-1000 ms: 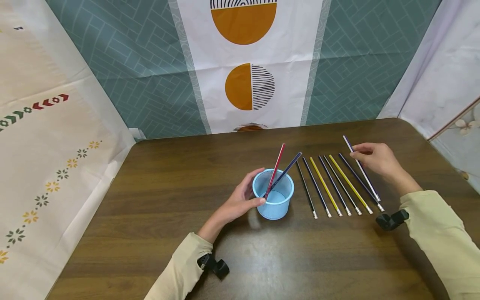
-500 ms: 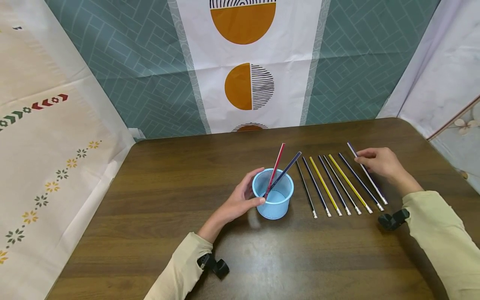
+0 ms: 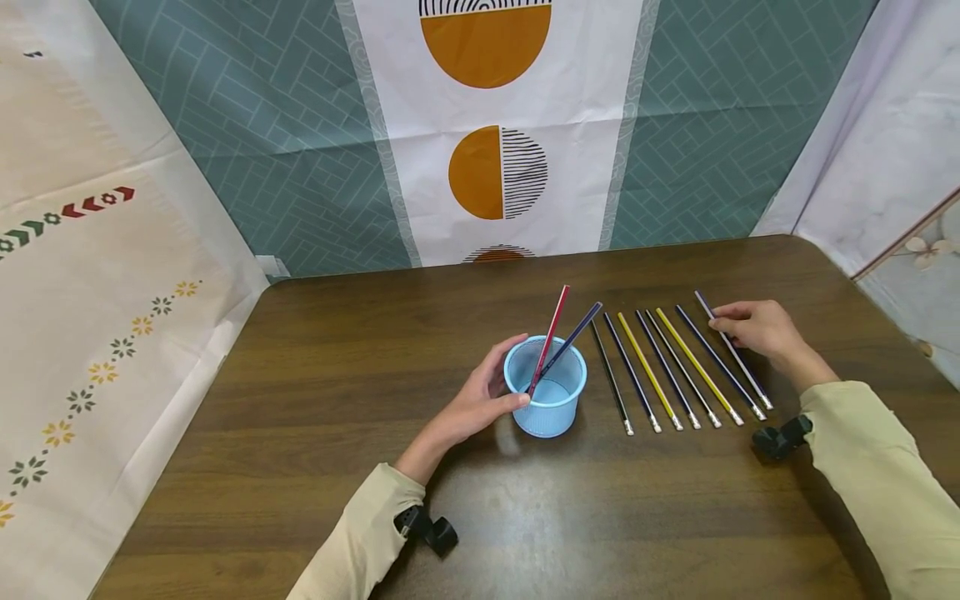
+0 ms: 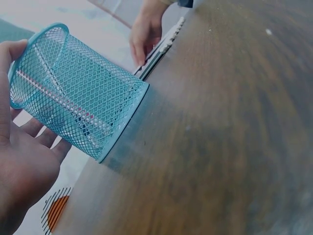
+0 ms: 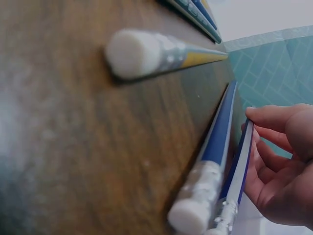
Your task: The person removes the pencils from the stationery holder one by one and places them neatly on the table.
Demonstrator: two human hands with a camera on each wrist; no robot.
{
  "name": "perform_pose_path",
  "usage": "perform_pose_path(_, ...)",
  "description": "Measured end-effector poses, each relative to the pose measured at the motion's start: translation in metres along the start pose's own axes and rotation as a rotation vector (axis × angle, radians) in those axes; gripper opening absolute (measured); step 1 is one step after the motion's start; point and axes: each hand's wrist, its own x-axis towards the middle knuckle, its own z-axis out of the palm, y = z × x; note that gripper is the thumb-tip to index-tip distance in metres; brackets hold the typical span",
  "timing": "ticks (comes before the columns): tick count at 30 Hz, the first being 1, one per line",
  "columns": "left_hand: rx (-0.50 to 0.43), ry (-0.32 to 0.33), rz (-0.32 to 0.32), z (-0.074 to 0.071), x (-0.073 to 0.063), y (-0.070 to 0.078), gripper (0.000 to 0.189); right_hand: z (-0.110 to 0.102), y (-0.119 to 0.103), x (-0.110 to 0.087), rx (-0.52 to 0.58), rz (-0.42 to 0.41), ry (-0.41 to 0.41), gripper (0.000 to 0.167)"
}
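Observation:
My left hand (image 3: 480, 402) grips a light blue mesh pencil cup (image 3: 549, 423), thumb at its rim and fingers round its far side. The cup stands upright on the table. A red pencil (image 3: 552, 329) and a dark blue pencil (image 3: 583, 328) lean inside it. At the right, my right hand (image 3: 763, 332) pinches a blue and white pencil (image 5: 240, 169) between thumb and fingers. This pencil lies close beside a blue pencil (image 5: 220, 129), at the right end of the row. Whether its whole length touches the table, I cannot tell.
Several pencils lie side by side right of the cup, among them a black one (image 3: 612, 379) and a yellow one (image 3: 699, 367), eraser ends towards me. The brown wooden table (image 3: 337, 375) meets a patterned cloth (image 3: 315, 167) at its back edge.
My right hand has shifted slightly right and towards me with the blue and white pencil, which now lines up beside the row. My left hand and the cup have stayed put.

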Motion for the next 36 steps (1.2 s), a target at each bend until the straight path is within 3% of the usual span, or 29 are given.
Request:
perform_pose_path(9, -0.005, 0.005, -0.008, -0.0002, 0.0002, 0.0007, 0.082, 0.0026, 0.0005, -0.0022, -0.037, -0.014, -0.021, 0.038)
perform_pose_path(25, 0.009, 0.014, -0.012, 0.0006, -0.0006, -0.0022, 0.094, 0.0045, -0.0004, -0.0044, -0.018, -0.003, -0.004, 0.034)
perform_pose_path(36, -0.013, 0.009, 0.002, 0.0014, -0.0005, -0.0001, 0.083, 0.0035, 0.0007, -0.0051, 0.015, -0.015, 0.005, 0.036)
